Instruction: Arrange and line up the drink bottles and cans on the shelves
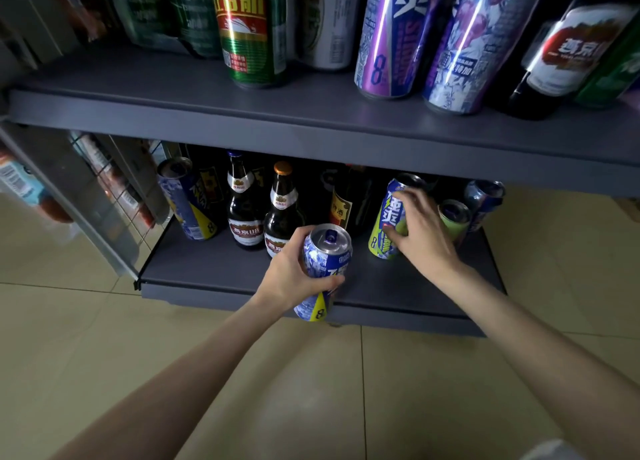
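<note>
Blue-and-white aluminium can (pixel 325 269), gripped mid-body by my left hand (pixel 294 276).
Light, slick, dentable; my right hand (pixel 420 231) fingers curl round the yellow-green can (pixel 389 224).

Grey upper shelf (pixel 173 102) carries green can (pixel 251 33), purple cans (pixel 391 36). Lower shelf (pixel 214 269): brown bottles (pixel 244 210), blue can (pixel 188 205), lime can (pixel 389 224); rear row dim, perhaps more bottles.

Two grey shelves (pixel 311 113) hold drinks. The lower shelf (pixel 225 269) carries three brown bottles (pixel 244 213) and five cans (pixel 187 206), one held; two purple cans (pixel 388 36) stand above.
</note>
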`<state>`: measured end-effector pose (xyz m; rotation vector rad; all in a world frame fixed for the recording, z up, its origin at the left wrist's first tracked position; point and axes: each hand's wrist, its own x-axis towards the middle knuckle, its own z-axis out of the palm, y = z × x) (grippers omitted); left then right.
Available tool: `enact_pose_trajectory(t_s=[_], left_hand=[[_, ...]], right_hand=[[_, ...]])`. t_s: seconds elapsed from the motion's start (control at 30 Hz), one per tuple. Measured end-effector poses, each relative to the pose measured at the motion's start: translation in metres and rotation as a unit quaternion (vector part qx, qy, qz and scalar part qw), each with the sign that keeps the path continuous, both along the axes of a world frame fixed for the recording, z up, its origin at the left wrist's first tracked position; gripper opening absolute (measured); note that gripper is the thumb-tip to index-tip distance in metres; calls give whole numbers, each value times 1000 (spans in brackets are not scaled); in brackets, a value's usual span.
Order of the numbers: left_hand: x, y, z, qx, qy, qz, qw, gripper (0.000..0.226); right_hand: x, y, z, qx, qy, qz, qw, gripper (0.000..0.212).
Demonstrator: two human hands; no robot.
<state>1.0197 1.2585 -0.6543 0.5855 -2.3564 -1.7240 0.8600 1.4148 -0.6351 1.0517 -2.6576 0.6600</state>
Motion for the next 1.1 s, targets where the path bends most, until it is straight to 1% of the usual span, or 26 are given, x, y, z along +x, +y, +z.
enact_pose_trajectory(t_s=[0.07,0.1,0.13,0.17,0.23,0.27,0.3,0.4,0.5,0.57,0.63,0.73,0.87,1.0,1.1], left_hand=[[2,-1,2,-12,6,1,1000,67],[3,-1,2,-12,6,-2,1000,67],[4,-1,2,-13,4,-7,1000,67],[4,-1,2,-14,3,-13,1000,68],[6,0,0,-2,4,-21,1000,68],[7,1,-1,13,5,-22,1000,67],[8,0,-4,23,6,-24,999,67],[10,-4,-12,25,3,-32,999,68],[10,-3,-17,35,1,-28,999,69],[10,0,-19,42,0,-30,999,68],[9,1,-20,47,6,-32,998,67],[8,0,-21,53,9,-29,998,69],[6,-5,-18,45,13,-17,999,69],[6,-11,-13,21,8,-8,1000,68],[4,-13,-12,11,3,0,1000,68]], right_hand=[[-3,-8,-1,-6,90,-36,995,51],[-6,-11,0,8,119,-67,991,54],[-10,-13,3,37,129,-96,986,61],[-16,-16,6,75,121,-108,984,70],[-26,-27,5,171,76,-87,978,85],[-27,-32,1,202,57,-75,975,89],[-25,-37,-6,203,44,-74,975,89],[-13,-37,-32,156,8,-91,984,76],[-7,-35,-52,119,-56,-119,984,70],[-8,-37,-58,102,-106,-119,982,68],[-12,-41,-61,107,-128,-114,979,63],[-20,-50,-65,133,-135,-130,973,55],[-28,-58,-71,132,-141,-177,965,61],[-35,-60,-74,131,-139,-190,963,64],[-34,-60,-69,133,-169,-205,955,71]])
